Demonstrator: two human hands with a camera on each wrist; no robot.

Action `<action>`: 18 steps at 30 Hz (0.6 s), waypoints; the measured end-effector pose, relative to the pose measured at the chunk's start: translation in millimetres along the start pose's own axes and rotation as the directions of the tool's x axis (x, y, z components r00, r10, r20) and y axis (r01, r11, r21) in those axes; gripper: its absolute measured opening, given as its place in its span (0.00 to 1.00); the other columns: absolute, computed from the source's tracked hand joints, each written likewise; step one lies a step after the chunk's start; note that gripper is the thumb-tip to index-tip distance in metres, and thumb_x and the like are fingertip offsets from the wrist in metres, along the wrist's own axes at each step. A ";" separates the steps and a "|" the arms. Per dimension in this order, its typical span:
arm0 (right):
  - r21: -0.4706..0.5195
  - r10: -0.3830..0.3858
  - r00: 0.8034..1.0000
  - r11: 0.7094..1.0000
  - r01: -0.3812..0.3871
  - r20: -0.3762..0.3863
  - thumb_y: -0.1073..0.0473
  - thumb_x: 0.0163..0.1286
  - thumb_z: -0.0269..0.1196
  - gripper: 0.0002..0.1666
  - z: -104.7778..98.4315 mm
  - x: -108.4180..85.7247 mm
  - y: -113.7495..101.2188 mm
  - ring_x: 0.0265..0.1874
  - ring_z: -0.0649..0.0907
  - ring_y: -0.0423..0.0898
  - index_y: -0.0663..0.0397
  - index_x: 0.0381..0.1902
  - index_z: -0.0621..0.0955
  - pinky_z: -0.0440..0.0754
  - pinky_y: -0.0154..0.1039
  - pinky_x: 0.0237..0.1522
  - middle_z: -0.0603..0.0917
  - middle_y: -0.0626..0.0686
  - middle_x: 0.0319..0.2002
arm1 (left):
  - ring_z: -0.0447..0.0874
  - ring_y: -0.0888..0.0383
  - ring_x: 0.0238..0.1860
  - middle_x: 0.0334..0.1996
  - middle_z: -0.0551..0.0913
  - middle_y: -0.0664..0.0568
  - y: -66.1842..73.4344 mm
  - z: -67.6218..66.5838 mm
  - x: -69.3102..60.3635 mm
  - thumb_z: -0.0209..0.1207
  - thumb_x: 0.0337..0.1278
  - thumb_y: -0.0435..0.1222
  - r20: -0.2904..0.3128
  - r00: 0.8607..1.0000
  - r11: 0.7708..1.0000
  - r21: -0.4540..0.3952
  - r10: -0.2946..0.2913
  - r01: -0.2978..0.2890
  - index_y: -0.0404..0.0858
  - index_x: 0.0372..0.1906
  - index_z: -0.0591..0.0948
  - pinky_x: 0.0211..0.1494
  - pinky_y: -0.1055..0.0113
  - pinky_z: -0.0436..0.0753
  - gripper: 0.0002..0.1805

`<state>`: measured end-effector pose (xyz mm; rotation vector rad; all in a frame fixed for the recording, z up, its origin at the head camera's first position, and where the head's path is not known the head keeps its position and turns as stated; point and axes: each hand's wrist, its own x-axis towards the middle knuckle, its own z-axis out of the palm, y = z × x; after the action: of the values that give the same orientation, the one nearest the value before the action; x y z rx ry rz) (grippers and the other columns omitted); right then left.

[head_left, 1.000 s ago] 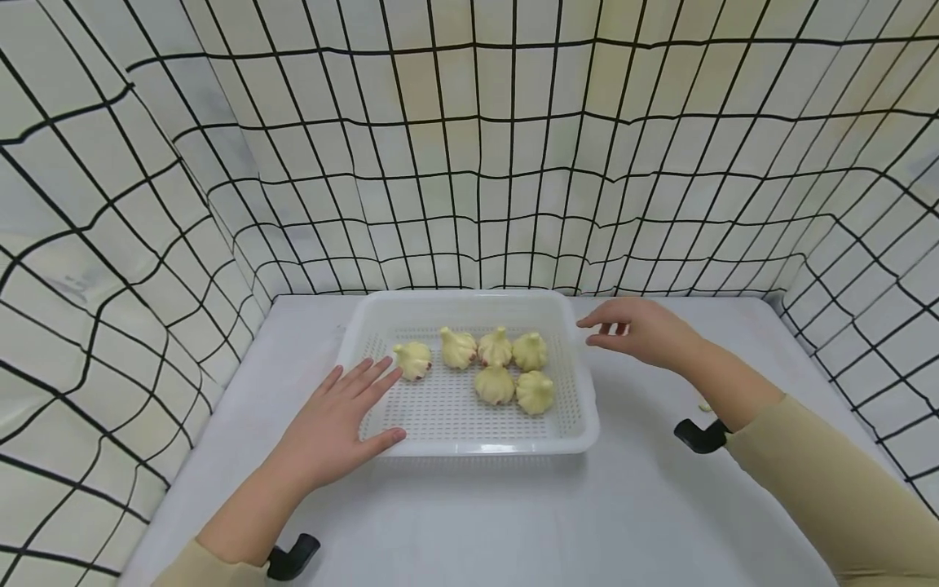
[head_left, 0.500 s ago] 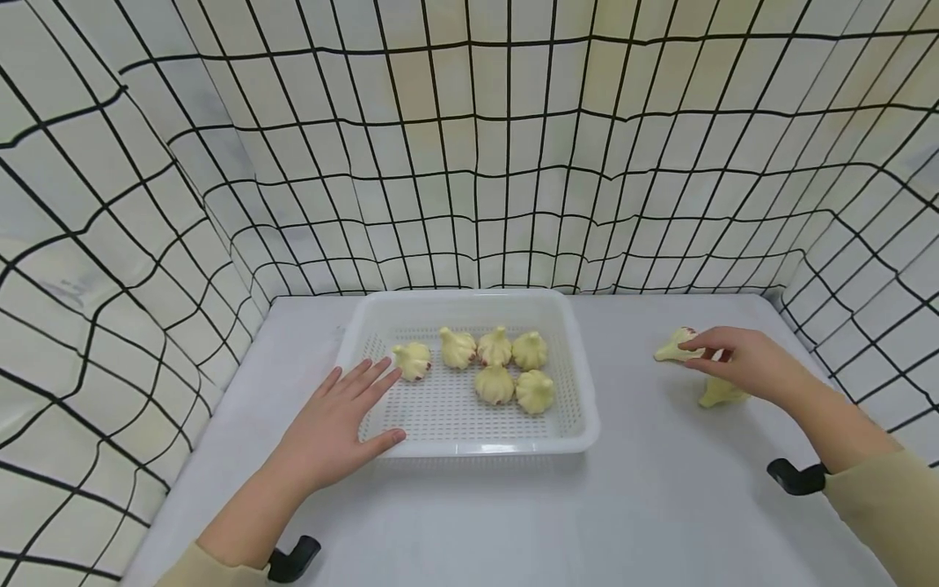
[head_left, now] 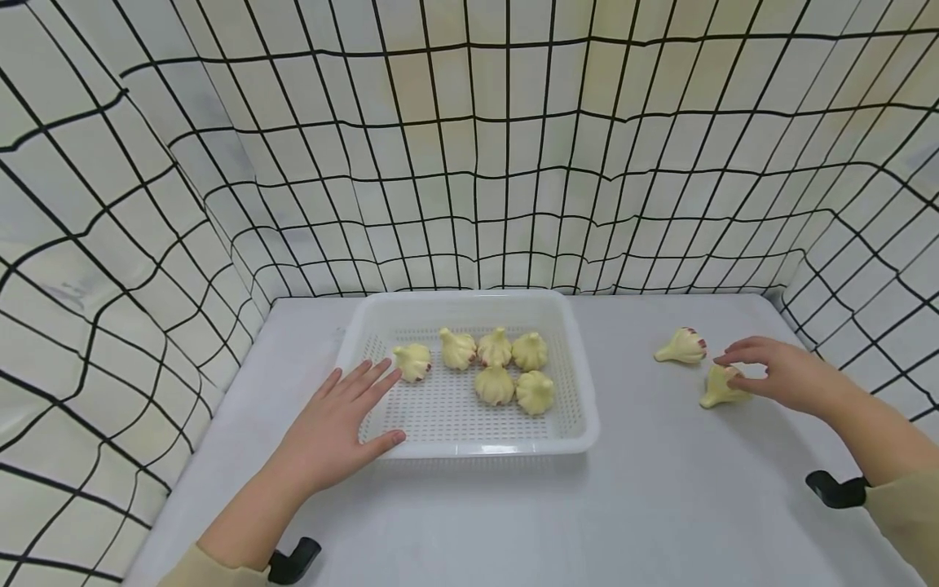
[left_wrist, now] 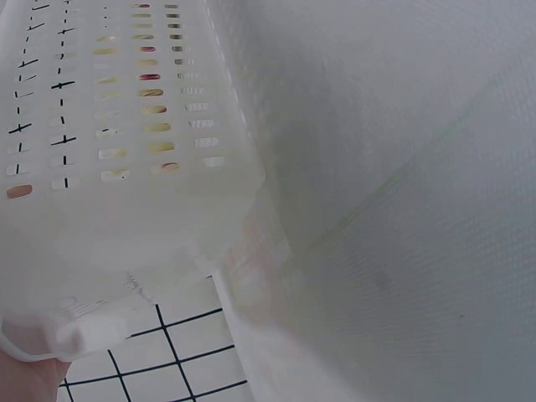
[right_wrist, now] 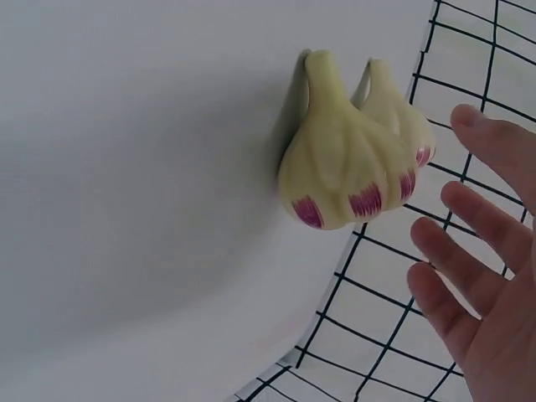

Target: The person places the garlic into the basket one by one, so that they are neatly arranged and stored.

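Observation:
My left hand (head_left: 330, 428), fingers spread, rests on the near left corner of a white plastic basket (head_left: 484, 448). Several pale yellow garlic bulbs, such as the lone bulb (head_left: 413, 361) near my fingertips, lie in it. On the table to the right are two more bulbs: one garlic bulb (head_left: 684, 346) farther back, and a nearer garlic bulb (head_left: 719, 386) just beside my right hand (head_left: 788, 375). The right wrist view has the fingers of that hand (right_wrist: 494, 260) apart and loosely bent, with a visible gap to the purple-marked garlic bulb (right_wrist: 339, 163).
The white table (head_left: 499, 522) is walled at the back and sides by black netting (head_left: 513, 171) over white sheeting. Some of the white table surface lies between the basket and the two loose bulbs.
My right hand has moved right, away from the basket's right rim, past the farther loose bulb and over to the nearer one. The left hand and basket have stayed put.

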<state>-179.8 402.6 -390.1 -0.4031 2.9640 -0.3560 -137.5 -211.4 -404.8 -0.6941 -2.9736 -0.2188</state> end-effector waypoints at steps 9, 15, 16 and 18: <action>0.042 0.012 0.996 0.999 -0.016 0.090 0.54 0.65 0.69 0.29 12.3 4.3 11.5 0.54 0.78 0.63 0.54 0.63 0.79 0.81 0.60 0.47 0.73 0.67 0.63 | 0.51 0.46 0.77 0.78 0.56 0.52 -0.4 0.0 0.5 0.58 0.57 0.65 0.001 1.000 1.000 0.001 0.002 -0.002 0.49 0.78 0.60 0.78 0.44 0.45 0.47; 0.040 0.005 0.995 0.999 -0.009 0.099 0.55 0.64 0.70 0.28 15.7 6.0 14.3 0.51 0.80 0.59 0.53 0.62 0.80 0.83 0.57 0.44 0.75 0.66 0.62 | 0.51 0.47 0.77 0.78 0.56 0.52 -0.9 0.2 0.3 0.56 0.58 0.66 0.004 1.000 1.000 0.006 0.005 -0.005 0.49 0.78 0.60 0.78 0.44 0.46 0.47; 0.042 0.003 0.995 0.999 -0.007 0.100 0.55 0.63 0.70 0.28 15.6 6.0 14.4 0.50 0.81 0.59 0.53 0.61 0.81 0.83 0.56 0.43 0.76 0.66 0.61 | 0.51 0.47 0.77 0.78 0.56 0.52 -1.1 0.2 0.3 0.56 0.58 0.66 0.005 1.000 1.000 0.007 0.005 -0.005 0.49 0.78 0.60 0.78 0.44 0.46 0.47; 0.046 0.004 0.995 0.999 -0.008 0.101 0.55 0.63 0.71 0.28 15.9 6.0 14.9 0.49 0.81 0.59 0.53 0.61 0.81 0.83 0.55 0.42 0.78 0.65 0.60 | 0.51 0.47 0.77 0.78 0.56 0.52 -1.4 0.0 0.5 0.56 0.58 0.66 0.004 1.000 1.000 0.007 0.006 -0.006 0.49 0.78 0.60 0.78 0.44 0.46 0.47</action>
<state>-186.7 411.5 -409.6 -0.3947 2.8524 -0.3914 -138.5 -212.4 -404.9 -0.7039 -2.9738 -0.2066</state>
